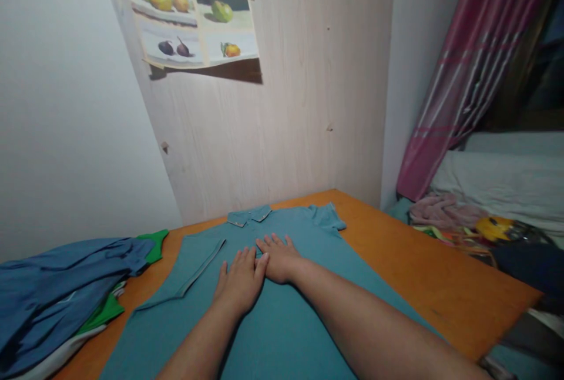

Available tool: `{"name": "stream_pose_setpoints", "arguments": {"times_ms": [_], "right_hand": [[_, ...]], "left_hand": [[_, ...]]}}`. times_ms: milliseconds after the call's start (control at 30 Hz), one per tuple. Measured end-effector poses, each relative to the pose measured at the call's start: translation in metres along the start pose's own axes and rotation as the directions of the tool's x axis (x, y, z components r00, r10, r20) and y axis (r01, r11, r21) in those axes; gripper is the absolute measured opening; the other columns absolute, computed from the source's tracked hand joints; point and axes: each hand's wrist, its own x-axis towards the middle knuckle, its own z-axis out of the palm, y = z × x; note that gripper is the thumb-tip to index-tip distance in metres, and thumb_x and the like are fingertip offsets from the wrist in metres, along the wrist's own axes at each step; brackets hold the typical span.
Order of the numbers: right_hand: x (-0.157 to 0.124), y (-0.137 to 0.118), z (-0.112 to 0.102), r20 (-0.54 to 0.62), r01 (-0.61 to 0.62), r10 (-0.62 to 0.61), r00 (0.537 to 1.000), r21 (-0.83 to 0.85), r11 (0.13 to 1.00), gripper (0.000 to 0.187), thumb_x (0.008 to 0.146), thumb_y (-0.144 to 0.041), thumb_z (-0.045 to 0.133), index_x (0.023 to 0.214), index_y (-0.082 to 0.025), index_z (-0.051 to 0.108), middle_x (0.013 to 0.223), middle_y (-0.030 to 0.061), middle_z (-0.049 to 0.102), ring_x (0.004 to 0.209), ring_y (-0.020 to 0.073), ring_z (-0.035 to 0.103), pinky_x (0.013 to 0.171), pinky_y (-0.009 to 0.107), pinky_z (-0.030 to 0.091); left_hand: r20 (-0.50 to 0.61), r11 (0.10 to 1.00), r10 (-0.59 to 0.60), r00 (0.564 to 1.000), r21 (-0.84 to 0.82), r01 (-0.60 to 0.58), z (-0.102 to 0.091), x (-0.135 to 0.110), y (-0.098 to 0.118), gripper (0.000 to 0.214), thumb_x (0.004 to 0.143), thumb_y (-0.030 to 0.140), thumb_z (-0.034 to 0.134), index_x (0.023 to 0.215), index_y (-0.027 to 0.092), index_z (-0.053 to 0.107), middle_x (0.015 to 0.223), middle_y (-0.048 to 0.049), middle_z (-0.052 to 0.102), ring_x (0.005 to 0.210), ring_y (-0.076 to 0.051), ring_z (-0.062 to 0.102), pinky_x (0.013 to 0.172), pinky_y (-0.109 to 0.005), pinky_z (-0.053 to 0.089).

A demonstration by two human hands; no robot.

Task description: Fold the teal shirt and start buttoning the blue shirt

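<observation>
A teal polo shirt (282,321) lies spread out with its collar at the far end, close to the wall. Its left sleeve is folded inward over the body, while the right sleeve sticks out to the side. My left hand (242,280) rests flat on the upper chest of the shirt, fingers stretched out. Beside it, my right hand (279,259) also lies flat on the cloth just below the collar, fingers spread. The two hands touch at the left thumb. Neither holds anything.
An orange-brown table (396,262) bears the shirt. At its left lies a pile of blue, green and white clothes (66,286). A pale wall panel (282,133) stands behind, with a fruit print (198,22). Beyond the table's right edge are a pink curtain (445,104) and assorted cloth items (445,212).
</observation>
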Motion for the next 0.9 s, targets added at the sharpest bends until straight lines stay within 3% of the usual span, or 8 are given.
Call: {"name": "stream_pose_setpoints", "arguments": {"times_ms": [233, 400, 533, 600, 667, 733, 900], "right_hand": [[0.005, 0.008, -0.007, -0.040, -0.038, 0.038, 0.998, -0.003, 0.999, 0.060, 0.100, -0.045, 0.028, 0.151, -0.015, 0.035, 0.160, 0.0172, 0.025, 0.149, 0.0286, 0.018, 0.119, 0.051, 0.013], [-0.008, 0.031, -0.018, -0.040, -0.065, 0.063, 0.997, -0.037, 0.997, 0.066, 0.098, -0.051, 0.035, 0.151, -0.011, 0.036, 0.160, 0.0202, 0.024, 0.149, 0.0309, 0.018, 0.118, 0.047, 0.019], [-0.032, 0.055, -0.027, -0.081, -0.079, 0.073, 0.994, -0.072, 0.994, 0.068, 0.098, -0.054, 0.034, 0.150, -0.011, 0.038, 0.159, 0.0189, 0.027, 0.148, 0.0301, 0.021, 0.118, 0.044, 0.020], [-0.041, 0.067, -0.034, -0.129, -0.088, 0.077, 0.989, -0.080, 0.993, 0.062, 0.096, -0.050, 0.040, 0.148, -0.015, 0.044, 0.157, 0.0145, 0.036, 0.145, 0.0271, 0.031, 0.116, 0.039, 0.024], [-0.044, 0.080, -0.045, -0.242, -0.172, 0.155, 0.958, -0.052, 0.984, 0.053, 0.095, -0.045, 0.044, 0.141, -0.020, 0.053, 0.148, 0.0092, 0.050, 0.136, 0.0243, 0.044, 0.111, 0.034, 0.031], [-0.042, 0.097, -0.061, -0.373, -0.316, 0.296, 0.879, 0.007, 0.949, 0.045, 0.097, -0.040, 0.039, 0.132, -0.023, 0.061, 0.137, 0.0074, 0.061, 0.126, 0.0231, 0.053, 0.103, 0.032, 0.037], [-0.031, 0.151, -0.100, -0.447, -0.563, 0.536, 0.716, 0.083, 0.822, 0.052, 0.098, -0.032, 0.025, 0.121, -0.013, 0.067, 0.118, 0.0200, 0.068, 0.106, 0.0281, 0.064, 0.083, 0.037, 0.047]], "left_hand": [[0.003, 0.999, 0.028, 1.000, 0.036, -0.028, 0.003, 0.002, 0.000, 0.086, 0.091, 0.072, 0.012, 0.152, 0.017, 0.035, 0.160, -0.0116, 0.026, 0.150, -0.031, 0.019, 0.117, -0.060, 0.015], [-0.006, 0.997, 0.042, 0.999, 0.066, -0.042, 0.006, 0.004, 0.000, 0.091, 0.087, 0.077, 0.017, 0.153, 0.017, 0.034, 0.161, -0.0145, 0.024, 0.150, -0.034, 0.017, 0.117, -0.061, 0.013], [-0.007, 0.997, 0.043, 0.999, 0.058, -0.042, 0.007, 0.004, 0.000, 0.092, 0.087, 0.077, 0.019, 0.153, 0.016, 0.033, 0.161, -0.0142, 0.024, 0.150, -0.034, 0.017, 0.116, -0.062, 0.013], [-0.003, 0.998, 0.040, 0.999, 0.053, -0.040, 0.008, 0.003, 0.000, 0.092, 0.087, 0.076, 0.019, 0.153, 0.015, 0.033, 0.161, -0.0140, 0.024, 0.150, -0.035, 0.017, 0.116, -0.063, 0.013], [-0.004, 0.998, 0.037, 0.999, 0.050, -0.037, 0.008, 0.003, 0.000, 0.092, 0.086, 0.076, 0.019, 0.153, 0.014, 0.033, 0.161, -0.0139, 0.024, 0.150, -0.035, 0.016, 0.116, -0.063, 0.013], [-0.008, 0.998, 0.036, 0.999, 0.049, -0.036, 0.008, 0.003, 0.000, 0.093, 0.086, 0.077, 0.020, 0.153, 0.014, 0.033, 0.161, -0.0139, 0.023, 0.150, -0.035, 0.015, 0.116, -0.063, 0.012], [0.001, 0.998, 0.034, 0.999, 0.055, -0.034, 0.008, 0.002, 0.000, 0.093, 0.086, 0.076, 0.020, 0.154, 0.014, 0.031, 0.161, -0.0126, 0.021, 0.150, -0.035, 0.015, 0.117, -0.063, 0.012]]}}
